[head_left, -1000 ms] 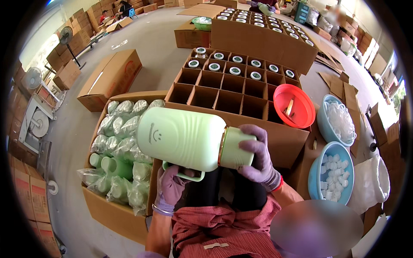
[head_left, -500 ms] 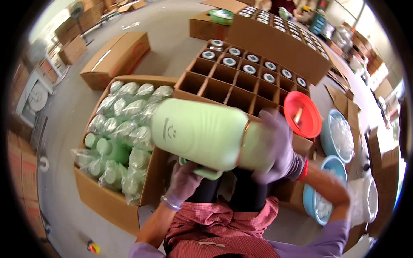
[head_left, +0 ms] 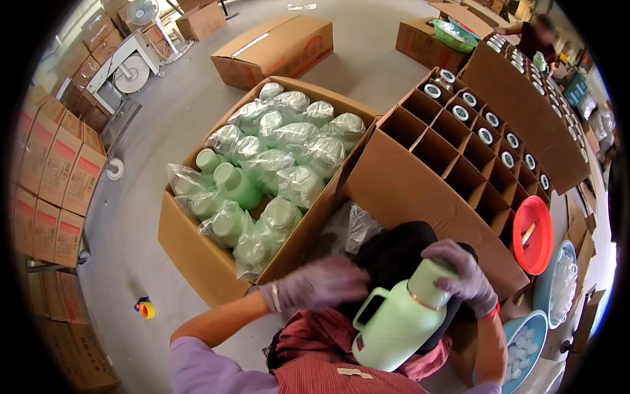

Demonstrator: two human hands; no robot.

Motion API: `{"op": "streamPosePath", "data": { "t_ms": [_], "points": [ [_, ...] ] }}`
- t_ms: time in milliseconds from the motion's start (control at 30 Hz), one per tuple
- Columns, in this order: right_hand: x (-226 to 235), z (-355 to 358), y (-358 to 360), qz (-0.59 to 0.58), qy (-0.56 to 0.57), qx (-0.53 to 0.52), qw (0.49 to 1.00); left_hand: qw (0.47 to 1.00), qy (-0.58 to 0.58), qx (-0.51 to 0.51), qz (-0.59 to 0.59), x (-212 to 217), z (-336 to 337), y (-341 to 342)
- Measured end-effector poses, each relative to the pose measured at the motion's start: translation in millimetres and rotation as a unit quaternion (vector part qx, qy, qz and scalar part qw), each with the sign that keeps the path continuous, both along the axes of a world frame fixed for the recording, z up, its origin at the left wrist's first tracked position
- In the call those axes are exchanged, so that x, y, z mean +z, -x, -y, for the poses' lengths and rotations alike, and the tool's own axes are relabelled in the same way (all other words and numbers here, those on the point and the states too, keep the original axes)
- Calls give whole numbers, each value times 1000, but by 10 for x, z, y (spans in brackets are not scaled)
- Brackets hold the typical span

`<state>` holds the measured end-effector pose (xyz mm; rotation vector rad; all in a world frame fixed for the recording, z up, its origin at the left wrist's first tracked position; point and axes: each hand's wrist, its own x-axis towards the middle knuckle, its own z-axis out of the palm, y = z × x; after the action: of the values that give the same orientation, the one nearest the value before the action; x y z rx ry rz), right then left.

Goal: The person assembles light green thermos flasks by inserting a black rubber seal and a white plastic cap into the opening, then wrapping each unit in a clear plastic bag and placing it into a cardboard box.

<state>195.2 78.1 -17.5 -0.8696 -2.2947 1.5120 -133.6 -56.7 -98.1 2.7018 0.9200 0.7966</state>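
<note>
A pale green vacuum flask (head_left: pixel 397 328) with a side handle leans across my lap, its base toward me and its cup-shaped lid up. My right hand (head_left: pixel 466 276), in a greyish-purple glove, is closed around that lid. To the left of the flask, my gloved left hand (head_left: pixel 321 282) is off it, its fingers smeared by motion. Beyond the left hand stands an open carton (head_left: pixel 197 253) of similar green flasks, most in clear plastic bags. A divided carton (head_left: pixel 426 197) sits to its right, with white-topped items in its far compartments.
On the divided carton's right corner rests a red bowl (head_left: pixel 545 223). Two blue basins (head_left: pixel 539 328) holding white and clear pieces stand at the right. A closed carton (head_left: pixel 275 52) lies ahead, a tape roll (head_left: pixel 148 310) on the left floor. Another person (head_left: pixel 535 43) is at far right.
The flask has gone from lying sideways before me to leaning on my lap. My left hand has let go of its handle. The view has shifted leftward.
</note>
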Motion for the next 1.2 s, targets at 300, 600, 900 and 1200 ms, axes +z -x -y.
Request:
{"op": "streamPosePath", "data": {
  "t_ms": [300,600,900,1200],
  "points": [
    [140,-296,99,-56,60,-127,989,712,296,563,-298,-1246,-1384,1373],
    [-126,-610,427,52,-271,-65,959,569,399,32,718,915,-1942,821],
    [-582,-982,1121,27,-533,-119,837,538,365,-100,753,1286,-2906,640],
    [-593,-1040,848,-115,-252,-320,906,880,81,289,367,488,-1313,-1167]
  ]
}}
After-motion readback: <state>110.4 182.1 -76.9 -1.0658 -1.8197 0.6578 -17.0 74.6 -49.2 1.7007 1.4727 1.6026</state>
